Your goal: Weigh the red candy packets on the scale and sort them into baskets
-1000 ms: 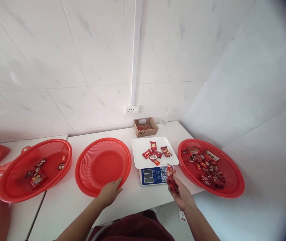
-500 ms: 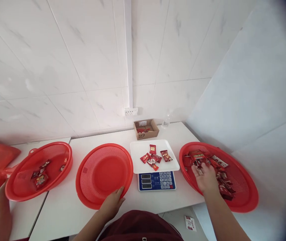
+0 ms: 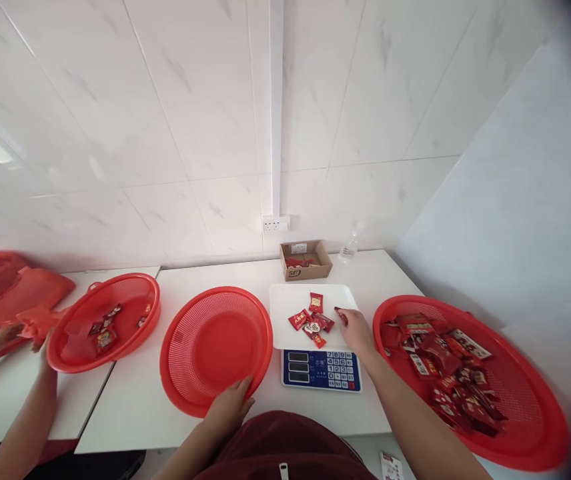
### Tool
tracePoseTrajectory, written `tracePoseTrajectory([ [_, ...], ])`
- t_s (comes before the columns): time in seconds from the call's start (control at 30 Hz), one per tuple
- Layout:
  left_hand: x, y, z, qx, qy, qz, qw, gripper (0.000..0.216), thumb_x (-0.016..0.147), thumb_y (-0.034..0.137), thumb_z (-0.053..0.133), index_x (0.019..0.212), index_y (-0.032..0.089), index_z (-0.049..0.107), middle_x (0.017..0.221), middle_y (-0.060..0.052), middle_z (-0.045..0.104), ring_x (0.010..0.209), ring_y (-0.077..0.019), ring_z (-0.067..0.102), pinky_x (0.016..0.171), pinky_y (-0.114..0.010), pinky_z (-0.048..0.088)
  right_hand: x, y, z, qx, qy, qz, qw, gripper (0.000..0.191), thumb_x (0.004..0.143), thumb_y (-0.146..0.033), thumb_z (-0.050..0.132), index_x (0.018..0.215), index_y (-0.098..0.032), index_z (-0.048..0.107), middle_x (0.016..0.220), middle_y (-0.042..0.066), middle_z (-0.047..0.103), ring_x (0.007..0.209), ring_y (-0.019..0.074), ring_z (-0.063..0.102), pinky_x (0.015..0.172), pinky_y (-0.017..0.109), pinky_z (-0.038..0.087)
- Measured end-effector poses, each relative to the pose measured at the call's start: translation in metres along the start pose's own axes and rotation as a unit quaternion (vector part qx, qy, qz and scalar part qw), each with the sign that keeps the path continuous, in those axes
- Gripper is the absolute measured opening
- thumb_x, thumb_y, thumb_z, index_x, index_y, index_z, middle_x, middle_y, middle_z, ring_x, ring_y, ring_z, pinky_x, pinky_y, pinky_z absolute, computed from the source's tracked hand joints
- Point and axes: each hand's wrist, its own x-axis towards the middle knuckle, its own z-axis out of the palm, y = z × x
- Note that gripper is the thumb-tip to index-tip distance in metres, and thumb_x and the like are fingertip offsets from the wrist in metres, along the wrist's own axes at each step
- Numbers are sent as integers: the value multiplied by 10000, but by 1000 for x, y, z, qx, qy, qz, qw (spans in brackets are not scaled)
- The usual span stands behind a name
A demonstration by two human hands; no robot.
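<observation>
My left hand (image 3: 229,403) is closed on the near right rim of a round red plastic basket (image 3: 175,373), with nothing lying inside it. Over the right side of the scale's white tray (image 3: 285,297), my right hand (image 3: 355,331) pinches a small red snack packet (image 3: 341,317), mostly covered by the fingers. Several red packets (image 3: 313,322) lie in a loose cluster mid-tray. The scale's blue keypad panel (image 3: 320,370) faces me. To the right, another red basket (image 3: 540,373) holds a heap of red snack packets (image 3: 448,373).
Behind the scale stands a small cardboard box (image 3: 310,272) with red items, beside a clear plastic bottle (image 3: 348,248). At left, another person's hands (image 3: 8,339) handle red plastic bags (image 3: 25,293) near a third red basket (image 3: 73,367) holding a few packets.
My right hand has moved left from the heaped basket to the scale tray, where it covers the spot of the rightmost packet. My left hand stays on its rim. The view has shifted slightly.
</observation>
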Motion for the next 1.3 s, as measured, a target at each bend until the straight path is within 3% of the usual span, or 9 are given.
tracePoseTrajectory([
  [0.1,0,-1,2,5,-2,-2,1000,565,853,313,423,1391,143,385,1372,-143,498,1215,-283,503,1003,-406,395,-1,-32,-6,183,-7,35,982,404,816,-268,451,1186,-178,586,1115,103,642,1048,243,579,910,379,440],
  [0.2,-1,1,0,10,-2,0,1000,558,851,305,417,1385,143,394,1355,-143,514,1191,-294,521,985,-418,408,-9,-79,-4,309,-122,-54,942,551,834,-418,492,1359,-261,429,1302,82,555,1152,229,542,922,365,442],
  [0.33,-4,5,-4,13,-3,-9,1000,557,842,304,429,1382,171,403,1346,-137,524,1176,-300,531,961,-411,421,-19,-115,12,118,-178,-145,966,656,805,-471,548,1409,-303,354,1531,76,251,1380,266,262,1052,443,302],
  [0.47,-5,5,-6,13,-11,-13,1000,570,838,327,428,1390,188,394,1354,-139,516,1184,-293,527,962,-404,422,-25,-99,38,-150,-177,-162,959,621,804,-429,560,1390,-303,395,1539,88,229,1414,347,91,1061,623,99],
  [0.57,-6,4,-6,25,-12,-8,1000,580,836,325,412,1394,170,387,1357,-145,512,1186,-300,526,963,-422,426,-28,-76,54,-209,-153,-165,952,553,846,-410,502,1381,-313,403,1507,83,312,1397,353,159,1032,672,39],
  [0.73,-7,0,-5,23,-6,-1,1000,567,842,344,396,1389,191,396,1357,-123,515,1194,-287,519,970,-407,425,-26,-59,57,-204,-85,-217,951,396,935,-316,334,1283,-282,520,1340,90,530,1233,263,437,1032,502,237],
  [0.9,-6,-5,-3,13,0,10,1000,558,841,355,413,1383,220,404,1340,-96,530,1197,-266,512,994,-382,404,-9,-58,49,-206,-111,-232,944,378,904,-192,374,1227,-230,565,1182,111,614,1096,254,531,894,369,378],
  [1.13,-3,-11,-2,-1,2,31,1000,569,825,350,443,1375,206,420,1333,-118,533,1181,-292,524,992,-406,405,9,-92,45,-43,-6,-78,996,388,926,-282,303,1219,-184,538,1191,135,600,1062,264,567,815,364,447],
  [1.3,-1,-12,-3,4,1,42,999,560,821,337,452,1361,190,436,1331,-130,534,1188,-290,520,992,-393,402,-17,-161,63,179,-51,-166,968,439,895,-371,359,1273,-191,492,1199,110,598,1088,223,563,917,367,442],
])
